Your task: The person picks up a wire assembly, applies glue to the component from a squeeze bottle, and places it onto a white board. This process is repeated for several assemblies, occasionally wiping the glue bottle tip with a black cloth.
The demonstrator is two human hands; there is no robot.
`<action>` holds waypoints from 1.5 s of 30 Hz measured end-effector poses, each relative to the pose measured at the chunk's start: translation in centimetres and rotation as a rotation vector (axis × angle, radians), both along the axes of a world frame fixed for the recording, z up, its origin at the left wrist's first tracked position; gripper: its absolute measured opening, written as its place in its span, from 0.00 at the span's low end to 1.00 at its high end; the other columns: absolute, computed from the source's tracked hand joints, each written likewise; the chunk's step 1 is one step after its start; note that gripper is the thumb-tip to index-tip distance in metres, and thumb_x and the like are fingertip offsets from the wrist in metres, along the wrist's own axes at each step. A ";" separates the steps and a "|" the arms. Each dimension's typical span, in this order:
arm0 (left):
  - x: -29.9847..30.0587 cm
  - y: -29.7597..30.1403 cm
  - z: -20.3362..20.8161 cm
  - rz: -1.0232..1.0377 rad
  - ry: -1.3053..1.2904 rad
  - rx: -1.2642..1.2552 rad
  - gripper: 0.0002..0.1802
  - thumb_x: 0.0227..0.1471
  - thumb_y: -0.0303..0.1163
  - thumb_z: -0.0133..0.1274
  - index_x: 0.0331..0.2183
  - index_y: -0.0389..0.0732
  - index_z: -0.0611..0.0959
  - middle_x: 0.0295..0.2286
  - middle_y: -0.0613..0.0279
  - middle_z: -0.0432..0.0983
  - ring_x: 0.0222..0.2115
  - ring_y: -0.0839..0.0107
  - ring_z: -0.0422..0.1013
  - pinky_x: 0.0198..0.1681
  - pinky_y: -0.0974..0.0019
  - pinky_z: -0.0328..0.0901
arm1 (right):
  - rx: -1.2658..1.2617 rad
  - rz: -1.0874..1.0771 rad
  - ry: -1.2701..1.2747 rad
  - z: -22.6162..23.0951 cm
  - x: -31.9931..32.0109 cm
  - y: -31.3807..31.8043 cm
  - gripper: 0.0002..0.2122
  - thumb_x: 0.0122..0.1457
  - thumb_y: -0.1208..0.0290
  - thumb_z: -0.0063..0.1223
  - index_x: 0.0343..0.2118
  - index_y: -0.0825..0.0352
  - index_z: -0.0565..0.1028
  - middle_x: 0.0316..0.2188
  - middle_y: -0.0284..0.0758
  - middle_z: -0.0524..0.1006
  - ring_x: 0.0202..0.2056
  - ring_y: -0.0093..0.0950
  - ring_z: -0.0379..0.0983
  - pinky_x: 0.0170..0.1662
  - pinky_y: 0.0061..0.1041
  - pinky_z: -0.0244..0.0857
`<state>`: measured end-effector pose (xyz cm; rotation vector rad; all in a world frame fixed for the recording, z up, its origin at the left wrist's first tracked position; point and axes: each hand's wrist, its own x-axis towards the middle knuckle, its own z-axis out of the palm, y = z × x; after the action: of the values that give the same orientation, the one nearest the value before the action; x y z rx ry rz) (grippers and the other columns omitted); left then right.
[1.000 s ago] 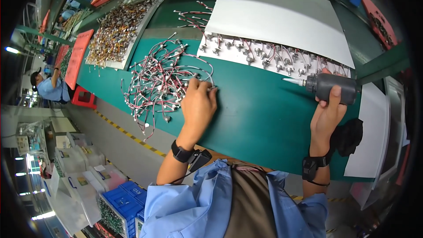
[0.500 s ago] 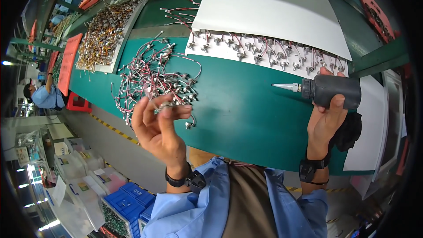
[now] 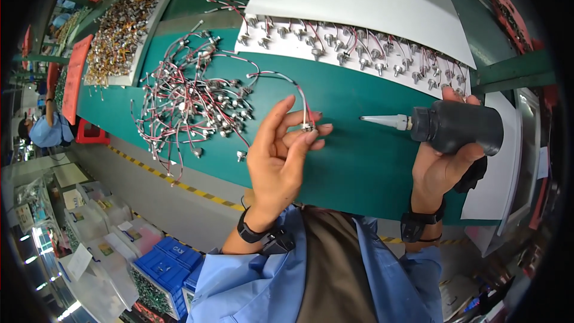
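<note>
Left hand (image 3: 281,155) raised above the near edge of the green table (image 3: 359,167), fingers half curled, pinching one small wired metal part (image 3: 308,125). Right hand (image 3: 445,164) wrapped tight around one black squeeze bottle (image 3: 460,127), white nozzle aimed at the part. Risk: over-squeeze drips onto fingers; trailing wire snags. One tangled pile (image 3: 191,101) at left edge; a row of finished parts (image 3: 353,51), too many to count, on one white sheet at the far edge.

Both hands (image 3: 284,155) (image 3: 439,164) raised, gripping
</note>
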<state>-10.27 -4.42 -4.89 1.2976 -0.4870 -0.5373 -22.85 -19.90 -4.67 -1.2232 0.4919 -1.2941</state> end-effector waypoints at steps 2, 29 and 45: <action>-0.3 -0.2 -0.7 -0.028 0.125 -0.024 0.13 0.47 0.16 0.42 0.39 0.28 0.69 0.39 0.48 0.66 0.35 0.62 0.71 0.33 0.73 0.69 | 0.002 0.010 0.007 -0.1 0.1 0.6 0.35 0.45 0.42 0.46 0.48 0.68 0.57 0.42 0.42 0.66 0.47 0.31 0.62 0.41 0.25 0.61; -0.2 -0.5 -2.1 -0.121 0.133 -0.084 0.09 0.45 0.13 0.44 0.33 0.26 0.71 0.32 0.55 0.65 0.30 0.67 0.72 0.33 0.74 0.68 | -0.317 0.221 0.045 -1.0 0.0 1.5 0.41 0.36 0.40 0.53 0.49 0.67 0.57 0.39 0.42 0.67 0.42 0.31 0.65 0.44 0.25 0.59; -0.5 -0.4 -1.9 -0.114 0.111 -0.089 0.09 0.44 0.13 0.45 0.33 0.26 0.71 0.32 0.55 0.65 0.30 0.67 0.72 0.32 0.74 0.68 | -0.247 0.130 -0.026 -0.7 0.5 1.9 0.41 0.35 0.50 0.59 0.47 0.72 0.52 0.36 0.50 0.70 0.36 0.32 0.70 0.36 0.22 0.66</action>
<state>-10.75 -4.86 -6.79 1.1533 -0.4894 -0.6717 -22.33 -18.04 -5.40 -1.4174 0.2334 -1.2839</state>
